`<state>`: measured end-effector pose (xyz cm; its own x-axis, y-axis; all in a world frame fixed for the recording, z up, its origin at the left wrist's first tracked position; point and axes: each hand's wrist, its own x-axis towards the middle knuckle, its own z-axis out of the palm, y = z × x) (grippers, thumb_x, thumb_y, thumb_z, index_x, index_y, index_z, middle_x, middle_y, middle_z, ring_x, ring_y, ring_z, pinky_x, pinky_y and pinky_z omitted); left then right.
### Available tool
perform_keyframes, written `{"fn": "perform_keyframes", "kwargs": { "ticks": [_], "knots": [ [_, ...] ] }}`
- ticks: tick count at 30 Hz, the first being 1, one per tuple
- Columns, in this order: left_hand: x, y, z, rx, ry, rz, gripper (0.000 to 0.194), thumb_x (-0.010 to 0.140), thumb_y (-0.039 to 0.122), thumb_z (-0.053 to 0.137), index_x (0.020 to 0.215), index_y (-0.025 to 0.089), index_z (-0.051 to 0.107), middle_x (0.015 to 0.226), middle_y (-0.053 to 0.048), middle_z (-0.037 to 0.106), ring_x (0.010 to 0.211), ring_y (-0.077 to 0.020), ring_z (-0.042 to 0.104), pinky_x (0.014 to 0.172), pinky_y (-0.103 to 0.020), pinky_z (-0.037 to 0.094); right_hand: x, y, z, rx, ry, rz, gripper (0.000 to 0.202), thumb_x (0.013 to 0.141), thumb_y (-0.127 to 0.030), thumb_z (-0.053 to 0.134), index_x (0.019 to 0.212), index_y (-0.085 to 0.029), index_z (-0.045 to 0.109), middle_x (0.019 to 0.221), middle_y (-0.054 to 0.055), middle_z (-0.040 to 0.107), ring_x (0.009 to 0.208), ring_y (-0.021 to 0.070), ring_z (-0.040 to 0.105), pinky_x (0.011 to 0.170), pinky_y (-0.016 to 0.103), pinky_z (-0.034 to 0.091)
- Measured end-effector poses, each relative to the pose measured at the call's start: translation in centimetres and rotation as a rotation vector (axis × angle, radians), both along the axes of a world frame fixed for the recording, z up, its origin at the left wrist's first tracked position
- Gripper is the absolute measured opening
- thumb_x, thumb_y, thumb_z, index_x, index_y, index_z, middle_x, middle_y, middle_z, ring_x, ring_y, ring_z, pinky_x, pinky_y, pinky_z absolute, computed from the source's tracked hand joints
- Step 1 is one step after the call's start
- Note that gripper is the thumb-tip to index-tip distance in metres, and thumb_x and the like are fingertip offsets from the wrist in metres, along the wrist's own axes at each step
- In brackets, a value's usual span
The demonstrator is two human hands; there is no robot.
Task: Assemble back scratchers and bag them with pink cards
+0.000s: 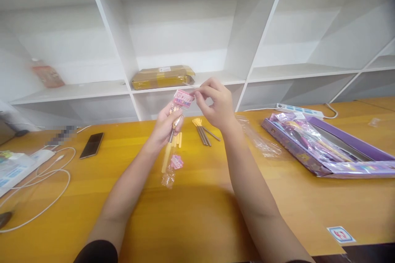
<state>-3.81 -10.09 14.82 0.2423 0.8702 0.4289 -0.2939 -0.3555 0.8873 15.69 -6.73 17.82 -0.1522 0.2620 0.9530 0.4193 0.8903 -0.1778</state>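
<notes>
My left hand (166, 123) is closed around a slim stick with a dark shaft (172, 135), held upright above the table. A pink printed label (184, 98) stands at its top. My right hand (217, 100) pinches at that label's right edge; a thin pale strip shows by the fingertips, too small to name. Below my left hand lie several yellow sticks (166, 158) beside a pink label (176, 162) with crumpled clear wrap (168, 178). Between my arms, farther back, is a group of dark-shafted sticks with yellow heads (203, 133).
On the right sit clear plastic wrap (262, 139), a purple box (321, 168) with wrapped items and a power strip (300, 111). Leftward are a phone (91, 145) and white cables (66, 172). A taped cardboard box (162, 78) rests on the white shelf (216, 77).
</notes>
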Motion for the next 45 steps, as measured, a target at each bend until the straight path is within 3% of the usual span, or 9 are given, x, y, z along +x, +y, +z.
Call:
{"fn": "perform_keyframes", "kwargs": {
  "ticks": [7, 11, 13, 19, 24, 36, 45],
  "knots": [
    [0.0, -0.1, 0.0, 0.002, -0.008, -0.004, 0.032, 0.096, 0.038, 0.074, 0.12, 0.02, 0.066, 0.051, 0.01, 0.048, 0.037, -0.0075, 0.035, 0.038, -0.02, 0.027, 0.0, -0.2, 0.2, -0.003, -0.012, 0.037, 0.024, 0.11, -0.033, 0.058, 0.095, -0.025, 0.074, 0.089, 0.004, 0.061, 0.076, 0.0181, 0.057, 0.076, 0.037, 0.052],
    [0.1, -0.2, 0.0, -0.018, 0.004, 0.009, 0.035, 0.094, 0.039, 0.076, 0.122, 0.02, 0.067, 0.055, 0.009, 0.052, 0.038, -0.0068, 0.036, 0.038, -0.019, 0.027, 0.4, 0.2, 0.2, -0.055, 0.057, 0.019, 0.016, 0.109, -0.04, 0.065, 0.115, -0.028, 0.073, 0.098, 0.004, 0.063, 0.076, 0.0176, 0.058, 0.076, 0.037, 0.056],
    [0.2, -0.3, 0.0, -0.03, 0.014, 0.016, 0.036, 0.093, 0.04, 0.077, 0.121, 0.02, 0.067, 0.056, 0.009, 0.052, 0.038, -0.0066, 0.036, 0.038, -0.019, 0.027, 0.5, 0.4, 0.1, -0.097, 0.068, 0.023, 0.022, 0.106, -0.044, 0.071, 0.123, -0.03, 0.071, 0.104, 0.005, 0.063, 0.076, 0.017, 0.059, 0.076, 0.038, 0.058],
    [0.2, -0.3, 0.1, -0.044, 0.011, 0.013, 0.033, 0.092, 0.038, 0.077, 0.118, 0.02, 0.067, 0.058, 0.008, 0.054, 0.037, -0.0063, 0.036, 0.038, -0.02, 0.026, 0.0, 0.3, 0.2, -0.079, 0.065, 0.085, 0.017, 0.108, -0.043, 0.068, 0.102, -0.028, 0.074, 0.098, 0.005, 0.065, 0.079, 0.0192, 0.061, 0.076, 0.04, 0.06],
    [0.2, -0.4, 0.5, -0.053, 0.006, 0.01, 0.03, 0.092, 0.038, 0.077, 0.112, 0.02, 0.064, 0.049, 0.011, 0.046, 0.035, -0.0074, 0.033, 0.037, -0.02, 0.023, -0.6, -0.2, 0.2, -0.053, 0.024, 0.105, 0.019, 0.107, -0.039, 0.069, 0.094, -0.026, 0.073, 0.096, 0.006, 0.067, 0.078, 0.0192, 0.058, 0.074, 0.038, 0.057],
    [-0.5, -0.1, 0.9, -0.032, 0.008, -0.011, 0.028, 0.091, 0.038, 0.076, 0.108, 0.021, 0.063, 0.047, 0.011, 0.046, 0.034, -0.008, 0.032, 0.035, -0.021, 0.022, -1.1, 0.5, -0.6, -0.017, -0.071, 0.115, 0.018, 0.107, -0.038, 0.069, 0.097, -0.024, 0.077, 0.096, 0.007, 0.064, 0.077, 0.0189, 0.06, 0.074, 0.038, 0.057],
    [-0.4, -0.1, 0.9, -0.051, 0.019, 0.024, 0.029, 0.09, 0.039, 0.077, 0.109, 0.021, 0.065, 0.046, 0.01, 0.046, 0.032, -0.0078, 0.033, 0.035, -0.022, 0.022, -0.9, 0.9, -0.5, -0.091, -0.058, 0.133, 0.016, 0.103, -0.042, 0.076, 0.097, -0.028, 0.08, 0.097, 0.006, 0.061, 0.082, 0.0204, 0.06, 0.075, 0.04, 0.058]
  ]
}}
